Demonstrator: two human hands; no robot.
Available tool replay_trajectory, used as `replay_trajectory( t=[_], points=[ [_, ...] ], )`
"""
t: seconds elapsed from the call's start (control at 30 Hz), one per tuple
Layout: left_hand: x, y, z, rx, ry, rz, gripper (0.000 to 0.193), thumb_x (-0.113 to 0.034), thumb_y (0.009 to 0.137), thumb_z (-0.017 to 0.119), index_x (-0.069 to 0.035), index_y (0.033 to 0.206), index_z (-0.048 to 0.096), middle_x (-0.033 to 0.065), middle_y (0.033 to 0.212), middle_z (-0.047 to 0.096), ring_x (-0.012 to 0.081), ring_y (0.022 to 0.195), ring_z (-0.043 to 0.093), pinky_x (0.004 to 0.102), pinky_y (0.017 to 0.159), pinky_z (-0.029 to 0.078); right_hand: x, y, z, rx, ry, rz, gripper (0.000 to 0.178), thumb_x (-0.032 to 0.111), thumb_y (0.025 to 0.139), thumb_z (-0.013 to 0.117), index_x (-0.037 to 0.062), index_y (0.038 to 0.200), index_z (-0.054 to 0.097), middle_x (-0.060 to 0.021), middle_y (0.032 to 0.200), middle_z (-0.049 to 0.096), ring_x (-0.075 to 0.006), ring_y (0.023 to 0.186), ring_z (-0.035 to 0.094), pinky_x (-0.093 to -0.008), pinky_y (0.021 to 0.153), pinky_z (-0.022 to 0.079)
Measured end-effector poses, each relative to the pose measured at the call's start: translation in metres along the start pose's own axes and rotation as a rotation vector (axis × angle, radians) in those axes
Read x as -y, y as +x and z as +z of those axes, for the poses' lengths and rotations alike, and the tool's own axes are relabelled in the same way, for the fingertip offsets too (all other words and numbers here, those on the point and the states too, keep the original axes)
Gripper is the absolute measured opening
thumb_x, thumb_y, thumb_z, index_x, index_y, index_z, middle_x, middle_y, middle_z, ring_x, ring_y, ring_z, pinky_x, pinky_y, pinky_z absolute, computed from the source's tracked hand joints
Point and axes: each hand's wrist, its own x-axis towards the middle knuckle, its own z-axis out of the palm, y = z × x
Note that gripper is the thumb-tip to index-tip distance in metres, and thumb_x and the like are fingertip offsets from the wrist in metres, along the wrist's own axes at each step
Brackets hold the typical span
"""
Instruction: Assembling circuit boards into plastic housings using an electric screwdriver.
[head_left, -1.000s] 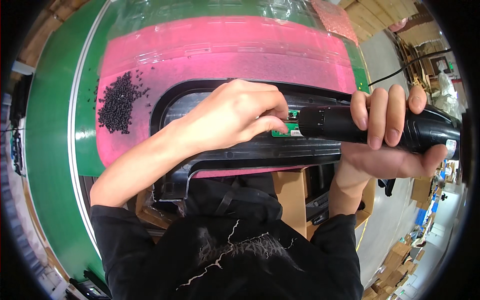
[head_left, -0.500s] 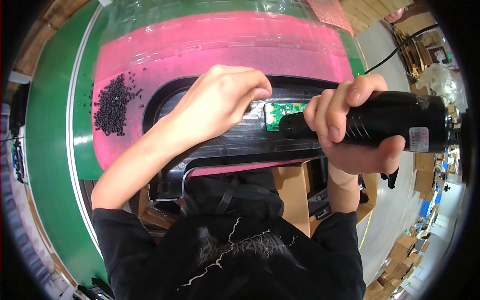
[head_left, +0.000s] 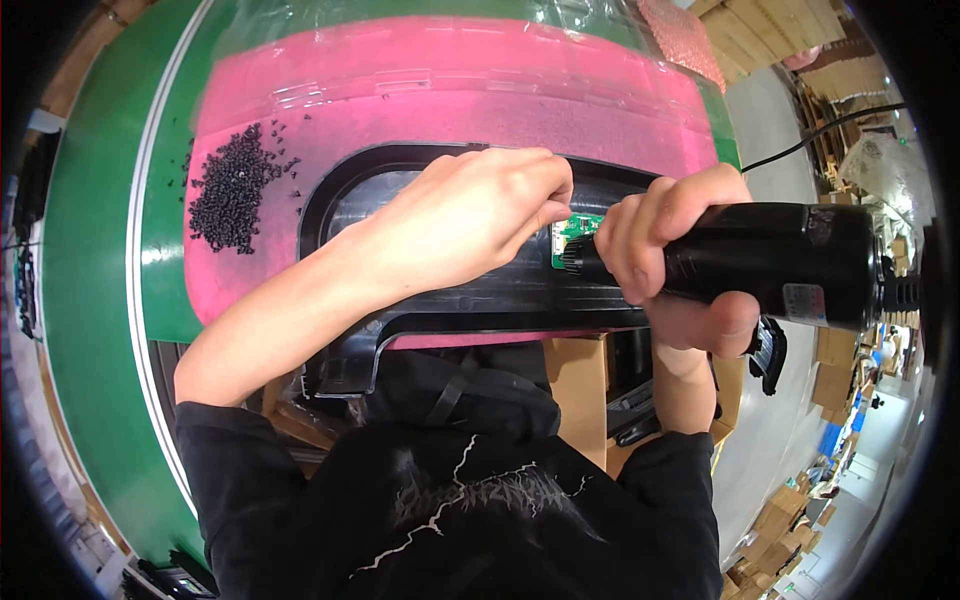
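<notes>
A green circuit board (head_left: pixel 563 243) lies inside a long black plastic housing (head_left: pixel 460 299) with a raised rim. In my right hand (head_left: pixel 665 250) is a black corded electric screwdriver (head_left: pixel 780 250), held nearly level, its ribbed nose over the board's left end. The bit and its exact contact point are hidden. My left hand (head_left: pixel 490 210) reaches across the housing, fingers curled and pinched at the board's left edge. Whatever sits between those fingertips cannot be made out.
Left of the housing, a pile of small black screws (head_left: pixel 228 195) rests on a pink mat (head_left: pixel 420 118) over a green table (head_left: pixel 95 270). Clear plastic packaging (head_left: pixel 470 75) covers the mat's far side. An open cardboard box (head_left: pixel 578 385) stands below the near edge. A black cable (head_left: pixel 820 130) runs at right.
My left hand has moved right, bringing its pinched fingers up to the board's edge. The screwdriver's nose is nearer the board's left end, and its rear has swung toward me.
</notes>
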Motion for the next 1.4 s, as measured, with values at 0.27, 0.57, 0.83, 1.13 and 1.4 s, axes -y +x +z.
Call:
replay_trajectory(
  t=[0.27,0.57,0.83,1.13,1.4],
  points=[
    [-0.005,-0.001,-0.004,0.212,-0.014,-0.038,0.018,-0.016,0.084,0.065,0.0,0.091,0.059,0.0141,0.086,0.062,0.0353,0.081,0.062,0.0415,0.068,0.05,-0.002,-0.004,-0.015,0.04,0.178,-0.133,0.067,0.068,0.076,0.063,0.0075,0.101,0.047,0.0016,0.062,0.047,-0.0098,0.049,0.043,-0.0258,0.051,0.036],
    [-0.006,0.002,0.004,0.085,-0.16,0.253,0.012,-0.005,0.083,0.064,0.003,0.088,0.057,0.0129,0.083,0.06,0.0337,0.077,0.06,0.0393,0.067,0.048,0.029,-0.002,-0.028,0.12,0.365,-0.341,0.058,0.062,0.078,0.065,0.0115,0.104,0.05,0.0034,0.067,0.05,-0.0079,0.05,0.048,-0.0259,0.057,0.039],
    [-0.013,0.002,0.001,0.098,-0.201,0.184,0.036,-0.02,0.081,0.07,0.0,0.108,0.057,0.0106,0.097,0.063,0.0263,0.092,0.06,0.0368,0.079,0.048,0.029,-0.009,-0.05,0.128,0.36,-0.383,0.06,0.062,0.078,0.064,0.0089,0.104,0.05,0.0017,0.068,0.051,-0.0091,0.049,0.047,-0.0263,0.055,0.038],
    [0.0,-0.001,-0.008,0.096,-0.15,0.168,0.039,-0.025,0.082,0.056,-0.002,0.103,0.033,0.0122,0.101,0.039,0.0273,0.094,0.038,0.0421,0.093,0.034,0.011,-0.025,-0.078,-0.258,0.042,-0.194,0.063,0.065,0.08,0.055,0.0051,0.099,0.049,-0.0009,0.06,0.045,-0.0123,0.044,0.039,-0.0293,0.051,0.034],
    [-0.007,-0.006,0.0,-0.04,-0.287,0.156,0.027,0.006,0.076,0.044,-0.002,0.098,0.031,0.0123,0.095,0.035,0.0248,0.085,0.034,0.0346,0.086,0.035,-0.001,-0.025,-0.081,-0.2,0.061,-0.195,0.058,0.062,0.084,0.054,0.0051,0.097,0.049,-0.0006,0.061,0.045,-0.0113,0.045,0.039,-0.0285,0.05,0.033]
  ],
)
